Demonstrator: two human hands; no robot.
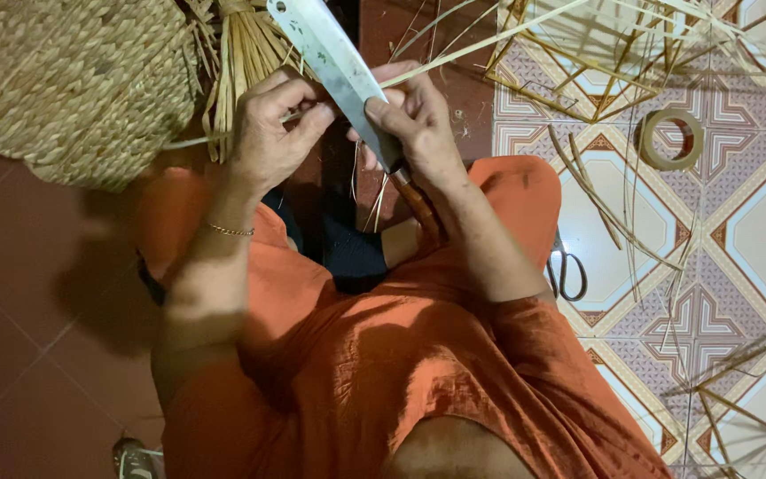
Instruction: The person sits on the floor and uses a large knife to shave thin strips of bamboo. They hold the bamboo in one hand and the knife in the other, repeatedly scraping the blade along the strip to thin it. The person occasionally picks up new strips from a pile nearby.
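Your right hand [418, 124] is clamped around the big knife [339, 66], blade running up and away to the left, while your left hand [272, 133] pinches the thin bamboo strip [489, 40] right against its edge.

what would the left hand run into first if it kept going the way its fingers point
The left hand points right, so it would likely first meet the knife blade it already touches, then the right hand just beyond; depth is hard to judge.
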